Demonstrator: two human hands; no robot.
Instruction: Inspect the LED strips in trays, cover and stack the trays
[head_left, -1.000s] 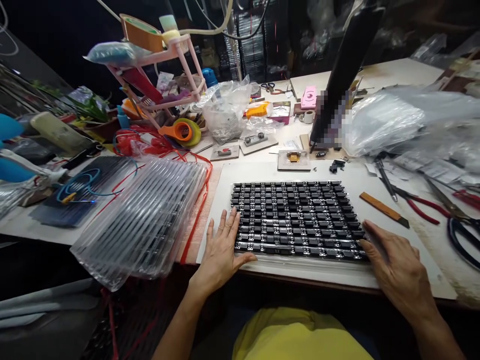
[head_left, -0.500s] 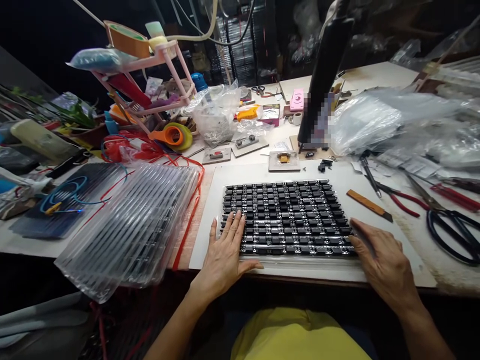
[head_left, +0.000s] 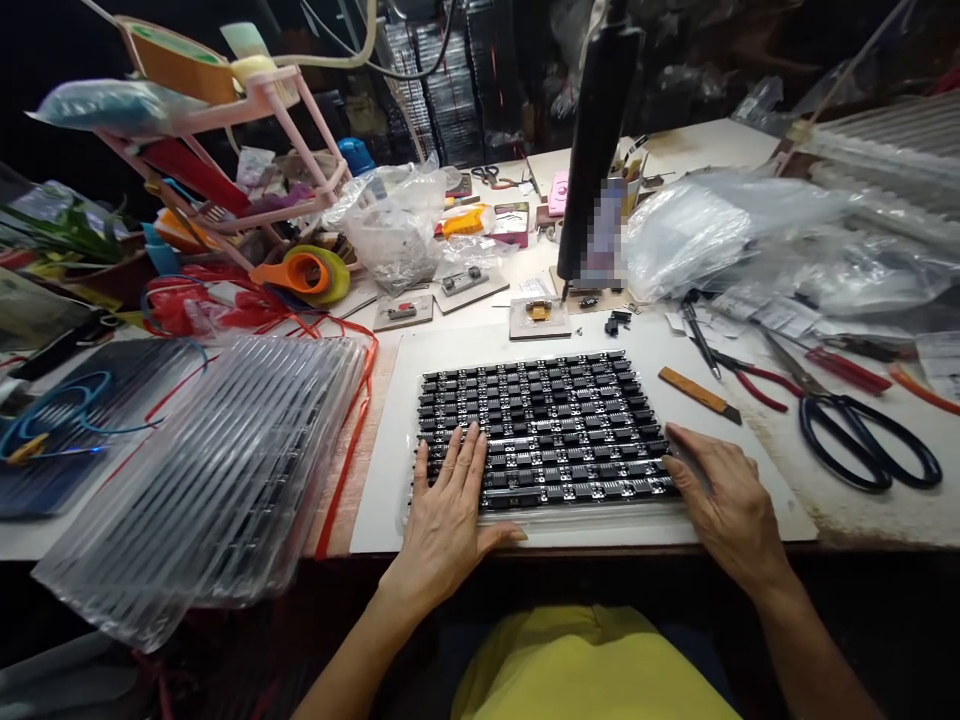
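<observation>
A clear plastic tray [head_left: 585, 514] filled with rows of small black electronic parts [head_left: 540, 420] lies flat on a white board [head_left: 382, 470] in front of me. My left hand [head_left: 450, 490] rests on the tray's near left part, fingers stretched out over the black parts and thumb pointing right along the near edge. At the tray's right edge, my right hand [head_left: 724, 495] has curled fingers and a thumb against the near right corner. Its fingertips are partly hidden.
Left of the board stands a stack of ribbed clear trays [head_left: 217, 470] beside red ribbon [head_left: 345, 450]. A utility knife [head_left: 697, 395], red-handled pliers [head_left: 757, 385] and black-handled scissors [head_left: 870, 440] lie to the right. A black upright tool [head_left: 596, 150] hangs behind the board.
The whole view has shifted, so the bench and tray appear further left. Both hands keep nearly the same places on the tray.
</observation>
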